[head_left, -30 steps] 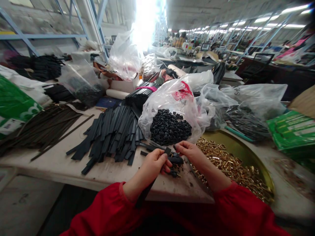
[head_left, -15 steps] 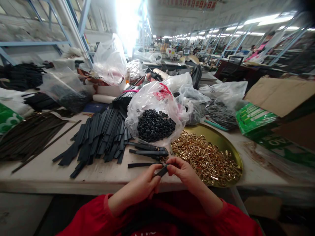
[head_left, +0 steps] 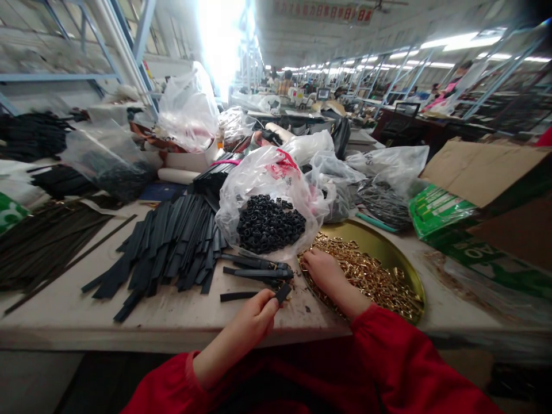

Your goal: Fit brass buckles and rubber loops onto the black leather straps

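My left hand [head_left: 257, 313] is closed on a short black strap [head_left: 283, 293], pinched between thumb and fingers above the table's front edge. Small gold buckles [head_left: 375, 282] fill much of a round gold tray [head_left: 390, 244]. My right hand [head_left: 325, 273] is over the tray's left side with its fingers curled down into the buckles; whatever the fingertips hold is hidden. Several black straps [head_left: 259, 272], some with gold buckles, lie just beyond my left hand. A single strap [head_left: 237, 296] rests beside it.
A clear plastic bag [head_left: 259, 172] of small black loops [head_left: 271, 224] stands behind the straps. To the left spreads a pile of black strips [head_left: 172, 241], with long brown strips [head_left: 52, 241] further out. A cardboard box [head_left: 478, 172] and green packaging [head_left: 444, 213] are at the right.
My right hand has let go of the strap and moved right and forward into the tray of buckles. The left hand keeps hold of the strap, its end now turned upward.
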Motion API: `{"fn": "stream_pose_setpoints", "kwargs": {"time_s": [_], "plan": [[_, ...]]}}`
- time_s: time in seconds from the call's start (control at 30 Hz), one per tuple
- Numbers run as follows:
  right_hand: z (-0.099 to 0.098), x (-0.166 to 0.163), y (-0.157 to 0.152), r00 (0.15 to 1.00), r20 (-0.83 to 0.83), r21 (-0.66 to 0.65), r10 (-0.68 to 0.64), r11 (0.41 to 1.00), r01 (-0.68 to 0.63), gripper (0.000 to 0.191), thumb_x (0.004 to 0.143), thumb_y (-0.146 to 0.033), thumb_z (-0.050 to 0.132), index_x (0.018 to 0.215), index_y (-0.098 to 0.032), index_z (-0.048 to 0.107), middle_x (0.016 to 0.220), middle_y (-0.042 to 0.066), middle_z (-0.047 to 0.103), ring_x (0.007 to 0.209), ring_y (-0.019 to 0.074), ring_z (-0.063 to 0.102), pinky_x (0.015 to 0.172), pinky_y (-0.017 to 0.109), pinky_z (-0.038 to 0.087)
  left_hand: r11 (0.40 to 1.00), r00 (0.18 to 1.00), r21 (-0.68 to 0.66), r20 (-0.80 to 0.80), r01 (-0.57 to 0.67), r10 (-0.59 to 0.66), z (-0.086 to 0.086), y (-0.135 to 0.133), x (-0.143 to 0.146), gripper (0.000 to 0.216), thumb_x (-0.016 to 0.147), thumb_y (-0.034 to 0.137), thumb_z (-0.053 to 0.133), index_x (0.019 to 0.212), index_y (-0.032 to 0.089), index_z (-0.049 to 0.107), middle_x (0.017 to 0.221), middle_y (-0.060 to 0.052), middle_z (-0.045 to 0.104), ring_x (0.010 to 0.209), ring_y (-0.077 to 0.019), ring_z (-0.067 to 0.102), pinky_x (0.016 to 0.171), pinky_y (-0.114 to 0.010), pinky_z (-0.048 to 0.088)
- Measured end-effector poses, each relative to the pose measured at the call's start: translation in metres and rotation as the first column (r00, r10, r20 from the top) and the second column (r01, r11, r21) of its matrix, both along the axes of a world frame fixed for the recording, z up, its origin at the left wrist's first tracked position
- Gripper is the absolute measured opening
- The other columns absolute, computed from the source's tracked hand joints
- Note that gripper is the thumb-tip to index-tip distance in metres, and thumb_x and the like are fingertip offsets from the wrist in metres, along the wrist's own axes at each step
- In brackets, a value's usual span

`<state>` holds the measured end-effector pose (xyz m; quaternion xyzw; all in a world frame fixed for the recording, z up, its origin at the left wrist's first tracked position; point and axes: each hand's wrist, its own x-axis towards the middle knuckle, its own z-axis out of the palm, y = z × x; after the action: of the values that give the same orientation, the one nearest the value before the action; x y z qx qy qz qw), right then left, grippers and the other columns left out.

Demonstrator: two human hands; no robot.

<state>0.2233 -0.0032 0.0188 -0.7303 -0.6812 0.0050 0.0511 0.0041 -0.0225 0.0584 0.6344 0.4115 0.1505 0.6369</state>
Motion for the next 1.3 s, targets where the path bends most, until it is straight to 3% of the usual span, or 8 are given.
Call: {"fn": "stream_pose_setpoints", "kwargs": {"time_s": [0.23,0.33,0.47,0.67,0.87,0.97,1.17,1.3], "plan": [[-0.003,0.004,0.000,0.999,0.033,-0.014,0.006,1.000,-0.006,0.016,0.083,-0.015,0.043,0.077,-0.014,0.057,0.081,0.011,0.062,0.074,0.0194,0.057,0.065,0.028,0.038,0.999,0.999,-0.005,0.019,-0.045,0.045,-0.008,0.009,0.009,0.019,0.082,0.033,0.034,0.071,0.020,0.042,0.043,0.010,0.037,0.038,-0.0082,0.032,0.042,-0.021,0.026],[0.008,-0.003,-0.007,0.975,-0.213,0.050,-0.059,0.996,0.071,0.012,0.081,-0.018,0.046,0.074,-0.016,0.055,0.075,0.006,0.061,0.069,0.0163,0.055,0.063,0.026,0.038,0.991,0.993,0.059,0.027,-0.117,0.115,-0.011,0.016,0.015,0.019,0.080,0.034,0.040,0.079,0.018,0.049,0.048,0.008,0.042,0.043,-0.0093,0.038,0.046,-0.021,0.030],[0.023,-0.031,-0.023,0.614,-0.783,0.004,-0.097,0.987,0.160,0.014,0.077,-0.030,0.051,0.069,-0.019,0.051,0.061,-0.002,0.054,0.056,0.0124,0.049,0.055,0.024,0.038,0.966,0.975,0.134,0.064,-0.219,0.213,-0.013,0.024,0.021,0.022,0.076,0.035,0.051,0.087,0.016,0.056,0.064,0.002,0.055,0.057,-0.0122,0.049,0.053,-0.022,0.036],[0.026,-0.066,-0.038,0.028,-0.972,-0.226,-0.232,0.964,0.138,0.021,0.070,-0.036,0.058,0.064,-0.018,0.049,0.055,-0.004,0.053,0.053,0.0100,0.047,0.056,0.024,0.037,0.956,0.959,0.076,0.034,-0.283,0.281,-0.017,0.022,0.019,0.021,0.073,0.033,0.053,0.082,0.015,0.057,0.059,0.003,0.054,0.052,-0.0109,0.047,0.049,-0.021,0.036],[0.017,-0.086,-0.044,-0.154,-0.961,-0.251,-0.231,0.960,0.123,0.018,0.065,-0.030,0.061,0.070,-0.018,0.048,0.054,-0.006,0.050,0.049,0.0078,0.043,0.051,0.021,0.034,0.947,0.968,0.199,0.046,-0.251,0.247,-0.015,0.011,0.011,0.016,0.074,0.030,0.052,0.077,0.015,0.056,0.070,0.000,0.060,0.066,-0.0139,0.052,0.060,-0.024,0.040],[0.019,-0.086,-0.049,-0.115,-0.975,-0.202,-0.192,0.976,0.084,0.016,0.067,-0.032,0.058,0.072,-0.019,0.050,0.053,-0.007,0.045,0.047,0.0076,0.040,0.047,0.021,0.032,0.946,0.981,0.266,-0.005,-0.186,0.195,-0.010,0.008,0.007,0.015,0.076,0.029,0.049,0.077,0.016,0.055,0.068,0.001,0.059,0.065,-0.0142,0.051,0.060,-0.024,0.039],[0.028,-0.076,-0.066,0.293,-0.956,-0.030,0.013,0.989,-0.142,0.014,0.075,-0.031,0.057,0.070,-0.018,0.062,0.072,0.000,0.053,0.067,0.0116,0.047,0.061,0.024,0.037,0.945,0.980,0.290,-0.080,-0.153,0.184,-0.006,0.009,-0.004,0.017,0.075,0.030,0.048,0.073,0.014,0.054,0.063,0.002,0.052,0.062,-0.0127,0.045,0.055,-0.023,0.035],[0.021,-0.078,-0.076,0.230,-0.972,0.028,0.044,0.997,-0.074,0.015,0.071,-0.024,0.062,0.085,-0.021,0.058,0.075,-0.002,0.052,0.065,0.0109,0.048,0.060,0.024,0.039,0.991,0.993,0.107,-0.080,-0.075,0.084,-0.005,0.002,-0.006,0.020,0.075,0.035,0.049,0.074,0.014,0.053,0.057,0.006,0.046,0.052,-0.0091,0.040,0.047,-0.020,0.031]]}}
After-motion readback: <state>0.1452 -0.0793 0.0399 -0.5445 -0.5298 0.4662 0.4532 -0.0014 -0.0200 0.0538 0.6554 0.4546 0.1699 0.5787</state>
